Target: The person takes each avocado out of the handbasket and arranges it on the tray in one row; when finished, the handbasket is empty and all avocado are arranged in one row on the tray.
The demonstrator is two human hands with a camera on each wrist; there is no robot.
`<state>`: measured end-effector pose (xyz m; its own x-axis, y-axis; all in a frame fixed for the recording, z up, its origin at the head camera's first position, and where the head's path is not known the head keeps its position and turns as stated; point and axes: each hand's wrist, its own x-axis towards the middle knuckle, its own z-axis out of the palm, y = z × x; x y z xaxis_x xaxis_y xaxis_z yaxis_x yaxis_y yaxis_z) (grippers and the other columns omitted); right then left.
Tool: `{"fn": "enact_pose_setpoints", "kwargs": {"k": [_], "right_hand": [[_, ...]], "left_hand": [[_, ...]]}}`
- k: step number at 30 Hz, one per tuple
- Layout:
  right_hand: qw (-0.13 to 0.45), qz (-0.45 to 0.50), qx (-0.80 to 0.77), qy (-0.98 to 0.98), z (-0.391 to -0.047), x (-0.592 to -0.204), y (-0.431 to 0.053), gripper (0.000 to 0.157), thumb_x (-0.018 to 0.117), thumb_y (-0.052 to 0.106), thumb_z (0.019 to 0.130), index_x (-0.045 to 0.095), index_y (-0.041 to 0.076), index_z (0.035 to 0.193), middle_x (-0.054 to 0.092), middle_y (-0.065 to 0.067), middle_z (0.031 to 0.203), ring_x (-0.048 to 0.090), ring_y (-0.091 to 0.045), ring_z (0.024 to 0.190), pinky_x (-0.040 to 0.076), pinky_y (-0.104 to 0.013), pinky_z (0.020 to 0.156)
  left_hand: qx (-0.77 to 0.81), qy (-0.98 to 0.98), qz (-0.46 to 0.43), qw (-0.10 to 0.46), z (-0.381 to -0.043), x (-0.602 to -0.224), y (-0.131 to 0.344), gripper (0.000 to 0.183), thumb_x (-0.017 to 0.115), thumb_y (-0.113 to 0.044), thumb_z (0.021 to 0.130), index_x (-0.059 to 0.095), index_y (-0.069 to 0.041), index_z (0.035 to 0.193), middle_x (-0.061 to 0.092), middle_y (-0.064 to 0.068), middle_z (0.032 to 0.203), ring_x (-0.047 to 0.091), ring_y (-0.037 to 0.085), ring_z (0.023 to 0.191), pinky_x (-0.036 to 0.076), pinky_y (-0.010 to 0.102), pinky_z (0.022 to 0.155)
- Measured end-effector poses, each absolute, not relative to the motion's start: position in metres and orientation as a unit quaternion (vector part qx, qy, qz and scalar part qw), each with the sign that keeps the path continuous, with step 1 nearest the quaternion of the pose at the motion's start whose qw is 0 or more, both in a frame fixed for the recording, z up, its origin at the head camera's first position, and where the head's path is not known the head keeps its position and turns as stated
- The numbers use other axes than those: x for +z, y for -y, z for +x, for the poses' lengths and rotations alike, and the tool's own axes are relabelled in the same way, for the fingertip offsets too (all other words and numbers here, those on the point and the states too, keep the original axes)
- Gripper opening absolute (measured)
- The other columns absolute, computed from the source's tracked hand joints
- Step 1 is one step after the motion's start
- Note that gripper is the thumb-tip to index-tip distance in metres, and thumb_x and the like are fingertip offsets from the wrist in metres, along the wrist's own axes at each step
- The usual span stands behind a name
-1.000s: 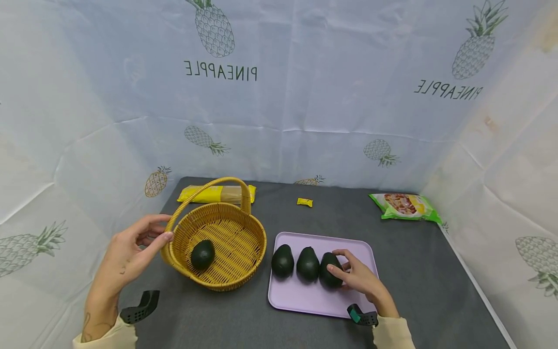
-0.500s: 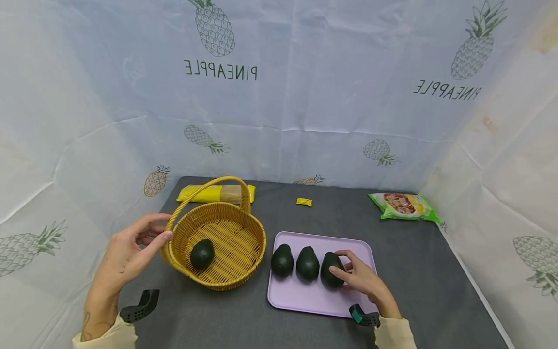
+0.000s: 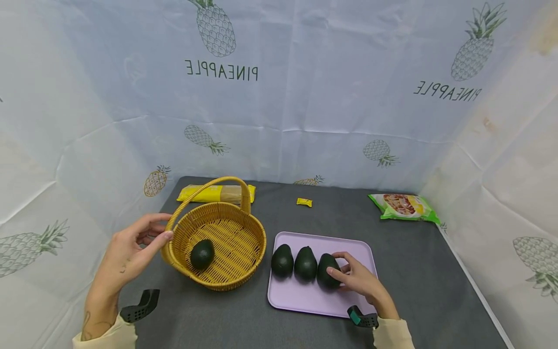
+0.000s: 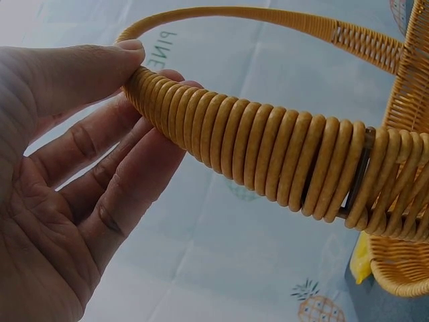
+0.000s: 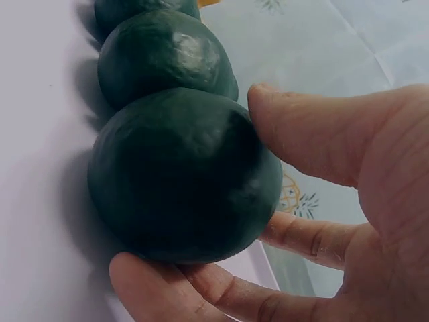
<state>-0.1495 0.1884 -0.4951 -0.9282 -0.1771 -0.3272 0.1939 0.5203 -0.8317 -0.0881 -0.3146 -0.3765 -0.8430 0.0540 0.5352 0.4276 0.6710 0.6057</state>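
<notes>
In the head view my left hand pinches the handle of a yellow wicker basket, thumb on one side and fingers on the other. One dark green avocado lies inside the basket, towards its left. To the right, three more avocados sit in a row on a lilac tray. My right hand grips the rightmost avocado, its thumb and fingers around the near side. Close beside that one is the middle avocado, then the left avocado.
Behind the basket lies a long yellow packet. A small yellow wrapped piece is at the back centre, and a green and white food bag at the back right. Pineapple-printed cloth surrounds the dark grey table.
My right hand and its avocado have shifted slightly left over the last half second, and the middle avocado has moved a little left too. The left hand and the basket stay in place.
</notes>
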Motion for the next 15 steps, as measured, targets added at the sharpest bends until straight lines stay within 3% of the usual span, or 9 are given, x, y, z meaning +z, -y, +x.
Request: {"fn": "enact_pose_setpoints", "kwargs": {"k": [15], "right_hand": [[0.19,0.006,-0.487,-0.852,-0.1486,-0.4928,-0.1956,0.063,0.074,0.034,0.093,0.047,0.007,0.144,0.058,-0.023,0.113,0.065,-0.023,0.088,0.062,-0.045,0.073]], "left_hand": [[-0.387,0.877,-0.139,0.25,-0.0885,-0.3756,0.3137,0.041,0.074,0.005,0.089,0.069,-0.015,0.124,0.072,-0.008,0.088,0.064,0.002,0.071,0.048,0.013,0.064]]}}
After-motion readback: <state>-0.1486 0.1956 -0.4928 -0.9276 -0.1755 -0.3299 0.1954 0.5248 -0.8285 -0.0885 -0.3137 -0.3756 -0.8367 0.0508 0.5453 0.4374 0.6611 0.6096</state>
